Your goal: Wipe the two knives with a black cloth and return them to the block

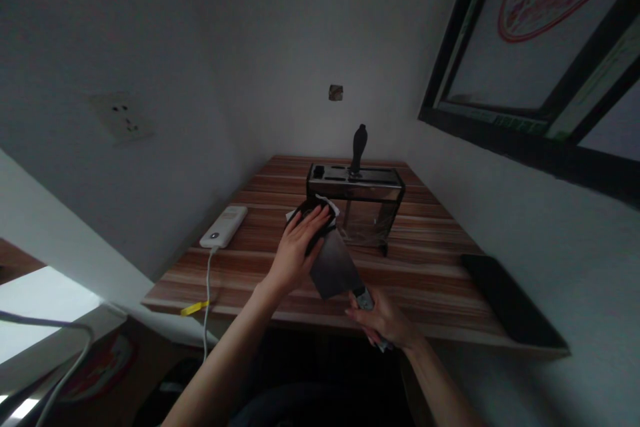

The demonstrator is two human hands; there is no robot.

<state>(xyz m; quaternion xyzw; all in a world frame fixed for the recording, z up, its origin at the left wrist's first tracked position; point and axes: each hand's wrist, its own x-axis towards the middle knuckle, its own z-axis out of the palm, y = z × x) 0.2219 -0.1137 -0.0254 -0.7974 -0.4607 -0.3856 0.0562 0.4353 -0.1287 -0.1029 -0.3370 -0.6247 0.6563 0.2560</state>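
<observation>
My right hand (383,317) is wrapped round the handle (365,299) of a cleaver. The broad grey blade (337,265) slants up and to the left over the front of the table. At the blade's far end, my left hand (303,240) presses its fingers over a dark rounded thing (295,219) with white, paper-like edges. I cannot make out its kind. Just behind stands a knife holder (357,192) with clear sides and a slotted metal top. A black handle (359,143) sticks up from one of its slots.
On the wood-striped table (430,280) lie a white power bank (224,227) with a cable (207,300) at left and a black flat slab (510,300) at right. A yellow tag (194,308) hangs by the front edge. Walls enclose the back and both sides.
</observation>
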